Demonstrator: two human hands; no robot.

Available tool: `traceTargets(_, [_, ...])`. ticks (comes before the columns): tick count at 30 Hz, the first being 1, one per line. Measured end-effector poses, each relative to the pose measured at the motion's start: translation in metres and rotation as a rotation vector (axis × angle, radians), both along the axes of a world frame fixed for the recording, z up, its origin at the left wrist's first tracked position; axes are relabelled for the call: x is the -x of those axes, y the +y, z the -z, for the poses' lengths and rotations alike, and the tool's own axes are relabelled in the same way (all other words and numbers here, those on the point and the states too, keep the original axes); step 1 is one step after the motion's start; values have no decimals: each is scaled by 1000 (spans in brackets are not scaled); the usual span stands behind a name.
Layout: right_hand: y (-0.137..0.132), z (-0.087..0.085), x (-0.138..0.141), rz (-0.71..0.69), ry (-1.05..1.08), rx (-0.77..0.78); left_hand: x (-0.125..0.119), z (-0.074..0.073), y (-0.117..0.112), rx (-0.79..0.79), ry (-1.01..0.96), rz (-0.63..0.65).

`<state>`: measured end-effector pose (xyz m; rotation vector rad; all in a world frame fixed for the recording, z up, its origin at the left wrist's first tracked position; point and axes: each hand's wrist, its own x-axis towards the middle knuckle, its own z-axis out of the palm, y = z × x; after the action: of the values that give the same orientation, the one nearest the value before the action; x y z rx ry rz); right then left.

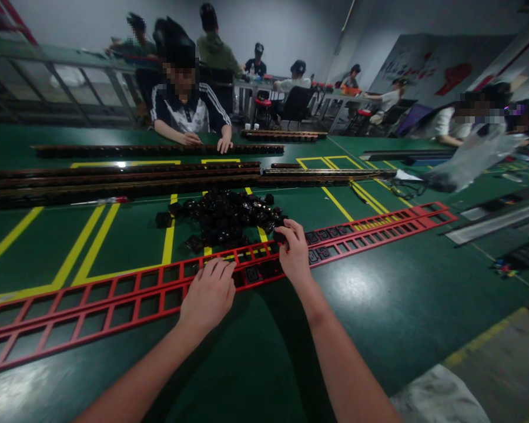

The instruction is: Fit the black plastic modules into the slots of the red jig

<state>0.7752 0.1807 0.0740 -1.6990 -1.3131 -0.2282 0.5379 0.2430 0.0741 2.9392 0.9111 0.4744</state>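
Note:
A long red ladder-like frame (139, 288) with two rows of square openings lies slantwise across the table. My left hand (209, 291) is bent over its near row, fingers together and closed on the frame; the fingertips are partly hidden. Just right of it, square black pieces (252, 273) sit in openings of the near row. My right hand (295, 252) is above the frame, thumb and fingers pinching a small black piece (279, 237). More black pieces (328, 233) fill openings to its right. A heap of loose black pieces (229, 217) lies behind the frame.
Long dark strips (114, 179) lie across the table beyond the heap. A person (189, 111) sits opposite, hands by another dark strip (158, 151). At right are a clear plastic bag (471, 158) and more strips (489, 226). Yellow lines mark the green table (370, 305).

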Motion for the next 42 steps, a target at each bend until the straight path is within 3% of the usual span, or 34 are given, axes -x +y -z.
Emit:
traceTargets(17, [-3, -4, 6, 29, -32, -106, 0, -1, 0, 12, -5, 4])
traceTargets(23, [-5, 1, 7, 126, 167, -255, 0, -1, -1, 14, -17, 3])
traceTargets(27, [-7, 3, 0, 130, 167, -268, 0, -1, -1, 13, -20, 10])
traceTargets(31, [-11, 1, -10, 79, 59, -166, 0, -3, -1, 7, 5, 4])
traceTargets(38, [-13, -5, -7, -180, -90, 113, 0, -3, -1, 5, -1, 6])
traceTargets(42, [-11, -7, -6, -232, -145, 261, 0, -3, -1, 12, 3, 2])
